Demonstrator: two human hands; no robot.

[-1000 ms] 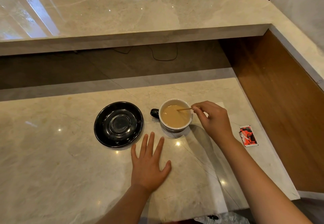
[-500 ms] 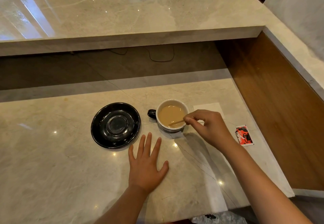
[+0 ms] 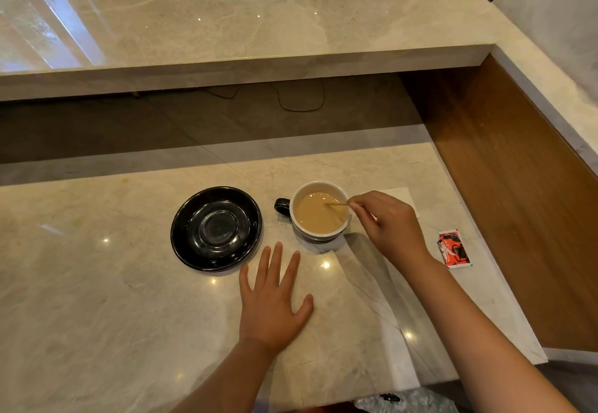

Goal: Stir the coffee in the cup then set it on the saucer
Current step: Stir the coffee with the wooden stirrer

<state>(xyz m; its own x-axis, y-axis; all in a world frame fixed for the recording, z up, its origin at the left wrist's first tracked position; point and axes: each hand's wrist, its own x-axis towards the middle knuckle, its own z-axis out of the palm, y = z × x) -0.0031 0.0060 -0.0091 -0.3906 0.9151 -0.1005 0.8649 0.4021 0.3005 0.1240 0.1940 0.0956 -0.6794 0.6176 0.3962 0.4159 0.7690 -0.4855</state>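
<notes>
A dark cup (image 3: 320, 212) with a white inside stands on the marble counter, full of light brown coffee, its handle pointing left. My right hand (image 3: 388, 225) is just right of the cup and pinches a thin wooden stir stick (image 3: 336, 204) whose tip dips into the coffee. An empty black saucer (image 3: 216, 228) lies left of the cup, apart from it. My left hand (image 3: 273, 299) rests flat on the counter in front of the saucer and cup, fingers spread, holding nothing.
A red and black sachet (image 3: 453, 250) lies on the counter to the right. A white napkin (image 3: 401, 197) shows partly behind my right hand. A wooden side panel (image 3: 517, 205) bounds the right; a raised marble ledge (image 3: 246, 63) overhangs the back.
The stick's tip has swept from the near side of the cup toward its far right side, and my right hand shifted with it. My left hand, the cup and the saucer stayed put.
</notes>
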